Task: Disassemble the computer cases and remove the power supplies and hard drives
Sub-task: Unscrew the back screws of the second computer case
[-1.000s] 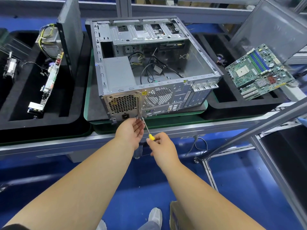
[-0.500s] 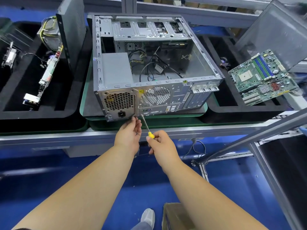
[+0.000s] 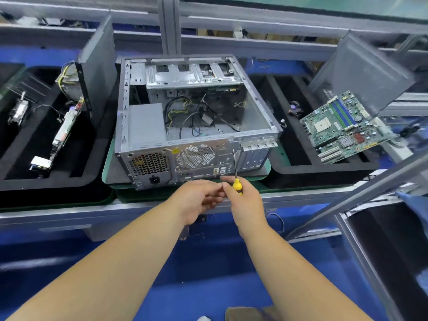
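An open grey computer case (image 3: 254,105) lies on a green mat, its rear panel facing me. The power supply (image 3: 146,126) sits inside at the left, its grille (image 3: 150,163) and socket showing at the back, with loose cables beside it. My right hand (image 3: 247,200) grips a yellow-handled screwdriver (image 3: 236,184), its shaft upright in front of the rear panel and off the screws. My left hand (image 3: 196,200) is just left of it, fingertips pinched against the right hand's fingers. Anything small between them is hidden.
Black foam trays flank the case. The left tray (image 3: 46,181) holds a cabled power supply (image 3: 67,79), a board on edge (image 3: 67,130) and a leaning side panel (image 3: 99,66). At the right a motherboard (image 3: 342,126) lies under another panel (image 3: 366,72). A slanted metal bar (image 3: 370,188) crosses the lower right.
Both hands came away from the lower corner of the power supply's back plate and shifted right. The screwdriver swung upright and my left fingertips closed in on my right hand.
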Action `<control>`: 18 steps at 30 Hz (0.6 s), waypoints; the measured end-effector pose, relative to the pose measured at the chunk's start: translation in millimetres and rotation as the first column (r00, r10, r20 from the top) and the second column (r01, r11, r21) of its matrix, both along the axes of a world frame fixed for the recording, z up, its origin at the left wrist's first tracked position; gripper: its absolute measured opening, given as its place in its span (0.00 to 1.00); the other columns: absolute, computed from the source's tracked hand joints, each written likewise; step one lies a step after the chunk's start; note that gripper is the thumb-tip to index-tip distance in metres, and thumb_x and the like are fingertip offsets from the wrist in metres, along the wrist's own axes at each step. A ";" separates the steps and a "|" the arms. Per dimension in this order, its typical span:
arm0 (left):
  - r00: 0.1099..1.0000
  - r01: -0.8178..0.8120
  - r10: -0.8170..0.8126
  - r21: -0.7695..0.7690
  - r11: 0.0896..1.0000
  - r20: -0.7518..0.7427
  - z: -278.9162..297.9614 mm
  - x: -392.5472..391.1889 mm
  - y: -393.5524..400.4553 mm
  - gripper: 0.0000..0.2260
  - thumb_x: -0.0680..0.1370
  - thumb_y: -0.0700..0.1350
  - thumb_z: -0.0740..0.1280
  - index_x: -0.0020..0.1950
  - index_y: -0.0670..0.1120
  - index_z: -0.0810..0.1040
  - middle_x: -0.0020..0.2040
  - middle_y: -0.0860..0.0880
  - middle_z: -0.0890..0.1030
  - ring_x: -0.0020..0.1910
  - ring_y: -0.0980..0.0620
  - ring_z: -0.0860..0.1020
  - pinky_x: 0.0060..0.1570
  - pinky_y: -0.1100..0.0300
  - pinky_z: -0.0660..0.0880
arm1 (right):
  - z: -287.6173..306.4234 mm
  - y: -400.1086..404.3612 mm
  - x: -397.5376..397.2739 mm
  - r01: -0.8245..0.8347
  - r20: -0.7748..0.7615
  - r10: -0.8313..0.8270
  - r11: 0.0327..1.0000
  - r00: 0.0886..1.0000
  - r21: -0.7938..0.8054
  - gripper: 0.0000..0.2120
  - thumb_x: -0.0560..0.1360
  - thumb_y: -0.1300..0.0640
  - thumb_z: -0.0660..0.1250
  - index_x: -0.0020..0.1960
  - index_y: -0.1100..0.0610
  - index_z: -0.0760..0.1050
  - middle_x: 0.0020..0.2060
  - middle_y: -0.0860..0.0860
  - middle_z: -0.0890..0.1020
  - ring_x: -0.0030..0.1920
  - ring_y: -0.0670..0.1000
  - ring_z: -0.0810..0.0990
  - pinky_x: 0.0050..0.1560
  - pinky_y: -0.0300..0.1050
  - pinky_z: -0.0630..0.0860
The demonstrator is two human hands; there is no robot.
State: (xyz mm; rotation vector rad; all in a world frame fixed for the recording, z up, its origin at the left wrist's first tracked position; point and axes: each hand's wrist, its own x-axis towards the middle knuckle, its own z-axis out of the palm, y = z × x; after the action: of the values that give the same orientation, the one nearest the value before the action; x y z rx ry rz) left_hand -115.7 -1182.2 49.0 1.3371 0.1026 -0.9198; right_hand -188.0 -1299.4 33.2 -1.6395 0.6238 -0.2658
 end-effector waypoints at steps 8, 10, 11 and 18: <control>0.992 0.124 -0.123 -0.039 0.992 0.028 37.2 -10.8 -65.3 0.09 0.81 0.44 0.65 0.49 0.39 0.81 0.38 0.47 0.83 0.36 0.54 0.79 0.41 0.62 0.76 | 28.1 -70.0 -17.8 0.071 0.037 -0.070 0.997 0.997 -0.029 0.06 0.75 0.55 0.71 0.41 0.45 0.80 0.33 0.43 0.81 0.33 0.39 0.75 0.34 0.34 0.71; 0.984 0.162 -0.162 0.006 0.987 0.077 46.9 -11.5 -78.9 0.12 0.82 0.47 0.63 0.51 0.40 0.81 0.43 0.46 0.84 0.41 0.53 0.81 0.46 0.60 0.78 | 32.4 -94.2 -16.1 0.195 0.033 -0.193 0.979 0.981 -0.061 0.06 0.75 0.54 0.71 0.41 0.45 0.79 0.31 0.43 0.79 0.30 0.40 0.74 0.32 0.33 0.70; 0.973 0.192 -0.195 0.039 0.981 0.127 53.0 -10.6 -83.9 0.12 0.83 0.47 0.63 0.52 0.40 0.81 0.45 0.46 0.85 0.43 0.52 0.81 0.48 0.60 0.78 | 34.9 -108.3 -13.1 0.265 0.028 -0.263 0.962 0.964 -0.072 0.05 0.75 0.54 0.71 0.40 0.47 0.78 0.31 0.43 0.79 0.30 0.42 0.73 0.31 0.35 0.70; 0.799 0.297 -0.306 0.103 0.949 0.518 116.3 7.1 -82.4 0.07 0.81 0.40 0.64 0.52 0.44 0.82 0.46 0.50 0.86 0.46 0.55 0.83 0.53 0.60 0.79 | 46.0 -196.6 40.2 0.326 -0.100 -0.337 0.939 0.936 -0.107 0.06 0.76 0.61 0.69 0.49 0.52 0.78 0.41 0.54 0.79 0.34 0.51 0.72 0.33 0.42 0.67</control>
State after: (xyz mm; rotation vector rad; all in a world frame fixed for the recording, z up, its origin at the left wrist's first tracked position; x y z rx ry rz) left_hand -108.6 -1264.6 165.3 1.6081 -0.5503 -0.7773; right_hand -147.8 -1496.0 79.2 -1.6383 0.9942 -0.4508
